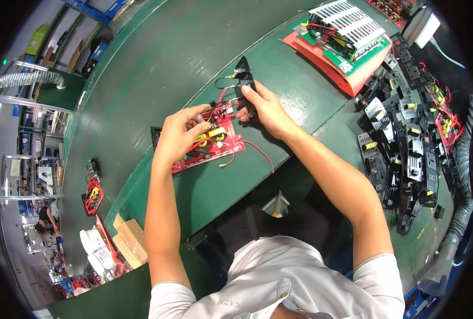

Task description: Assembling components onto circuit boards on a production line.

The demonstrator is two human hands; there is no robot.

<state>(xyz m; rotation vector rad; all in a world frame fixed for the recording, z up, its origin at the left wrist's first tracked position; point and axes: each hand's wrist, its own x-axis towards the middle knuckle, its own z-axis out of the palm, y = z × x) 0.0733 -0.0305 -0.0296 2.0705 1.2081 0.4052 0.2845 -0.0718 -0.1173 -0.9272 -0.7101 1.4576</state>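
A red circuit board [215, 148] with yellow parts and loose red wires lies on the green bench [156, 74]. My left hand [179, 134] rests on its left part, fingers pinching a wire near the board's top edge. My right hand [265, 109] grips a black plastic socket panel [244, 80] standing just beyond the board, with black and red wires running from it to the board.
A green circuit board with a white vented cover [348, 32] sits on a red tray at the far right. Several black socket panels [406, 143] are heaped along the right. Another red board [93, 195] lies at the left, with cardboard boxes [129, 242] below it.
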